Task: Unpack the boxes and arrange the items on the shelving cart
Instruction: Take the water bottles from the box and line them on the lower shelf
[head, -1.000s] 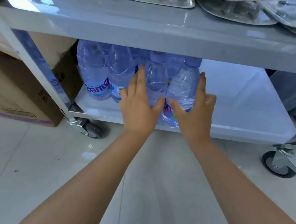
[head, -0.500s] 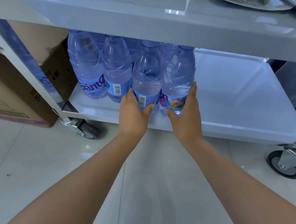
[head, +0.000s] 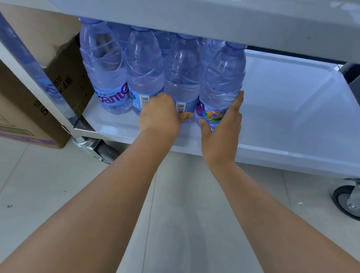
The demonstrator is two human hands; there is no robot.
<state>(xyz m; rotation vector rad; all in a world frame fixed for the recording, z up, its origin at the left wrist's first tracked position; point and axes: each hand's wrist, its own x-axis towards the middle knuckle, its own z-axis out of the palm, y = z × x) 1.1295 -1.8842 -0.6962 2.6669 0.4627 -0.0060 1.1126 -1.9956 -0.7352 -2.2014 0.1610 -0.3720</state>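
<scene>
Left hand (head: 160,114) grip curled round third clear plastic water bottle (head: 183,79) | right hand (head: 222,129) grip wide, flat against fourth bottle (head: 222,83) | both upright on grey cart's lower shelf (head: 297,117), left end

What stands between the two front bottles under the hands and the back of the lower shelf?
More bottles stand right behind them. The left hand and right hand touch the front bottles directly; the lower shelf to their right is free.

Clear bottles (head: 182,70) with blue caps and blue labels, a grey cart (head: 286,115), brown cardboard boxes (head: 13,98).
</scene>
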